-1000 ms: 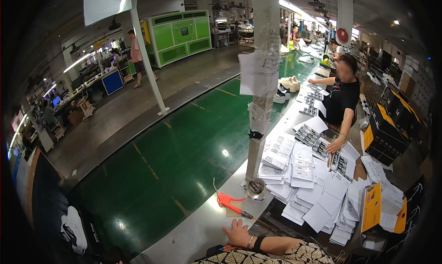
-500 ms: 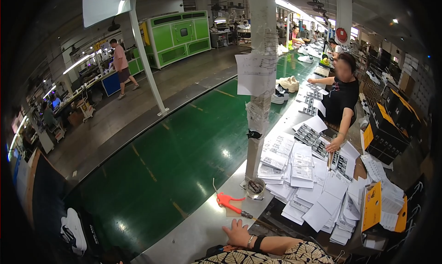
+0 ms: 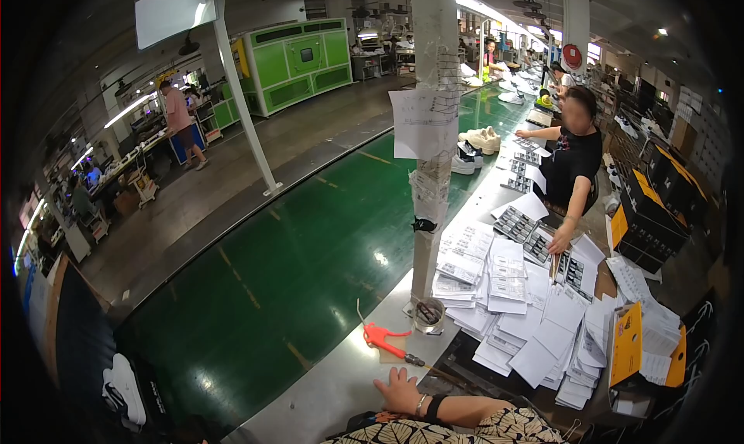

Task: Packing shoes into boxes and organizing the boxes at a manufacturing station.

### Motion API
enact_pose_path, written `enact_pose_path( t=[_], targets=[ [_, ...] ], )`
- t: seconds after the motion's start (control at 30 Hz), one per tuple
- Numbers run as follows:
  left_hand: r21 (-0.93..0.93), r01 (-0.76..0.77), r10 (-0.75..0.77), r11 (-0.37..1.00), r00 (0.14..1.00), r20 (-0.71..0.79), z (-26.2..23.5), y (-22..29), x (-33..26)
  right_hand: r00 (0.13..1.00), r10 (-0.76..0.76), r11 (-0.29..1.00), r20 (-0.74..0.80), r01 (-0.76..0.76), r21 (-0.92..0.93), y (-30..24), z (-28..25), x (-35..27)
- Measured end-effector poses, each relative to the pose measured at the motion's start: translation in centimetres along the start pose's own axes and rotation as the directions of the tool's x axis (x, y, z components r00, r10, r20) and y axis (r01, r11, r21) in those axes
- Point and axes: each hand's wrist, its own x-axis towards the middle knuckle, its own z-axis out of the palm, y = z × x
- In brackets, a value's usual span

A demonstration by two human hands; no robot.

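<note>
Resting on metal edging [image 3: 329, 387]: right hand [image 3: 400, 394], broad green belt [image 3: 298, 250] beyond.

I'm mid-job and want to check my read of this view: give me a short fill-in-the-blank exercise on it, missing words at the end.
1. Of the red air gun and the papers, the right hand is nearer to the ____.
2. The surface of the conveyor belt is ____ in colour.
3. The nearest co-worker's shirt is ____.
4. The clear container stands at the foot of the ____.

Missing words: air gun; green; black; pillar.
</note>
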Motion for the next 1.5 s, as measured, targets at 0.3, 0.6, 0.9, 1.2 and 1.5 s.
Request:
enact_pose_path(
  t=[0.3, 0.6, 0.9, 1.2, 1.5],
  targets=[
    [-0.012, 0.010, -0.010, 1.000, 1.000, -0.003, -0.4, 0.4, -0.1, 1.000, 0.008, 1.000, 0.014, -0.008, 0.010, -0.1, -0.3, 0.0],
    [-0.015, 0.014, -0.014, 1.000, 1.000, 0.006, -0.7, 0.7, -0.1, 1.000, 0.019, 1.000, 0.019, -0.019, 0.018, -0.2, -0.5, -0.1],
    [-0.020, 0.028, -0.028, 0.999, 0.999, 0.031, -0.9, 0.7, -0.1, 1.000, 0.019, 1.000, 0.006, -0.019, 0.017, -0.3, -0.6, -0.1],
    [-0.028, 0.043, -0.042, 0.999, 0.998, 0.043, -0.2, 0.1, 0.1, 0.999, 0.026, 0.998, 0.037, -0.028, 0.049, -0.3, -0.8, 0.0],
    [-0.019, 0.049, -0.048, 0.999, 0.998, 0.050, -0.1, 0.0, 0.1, 0.999, 0.028, 0.999, 0.022, -0.029, 0.044, -0.2, -0.5, 0.0]
  ],
)
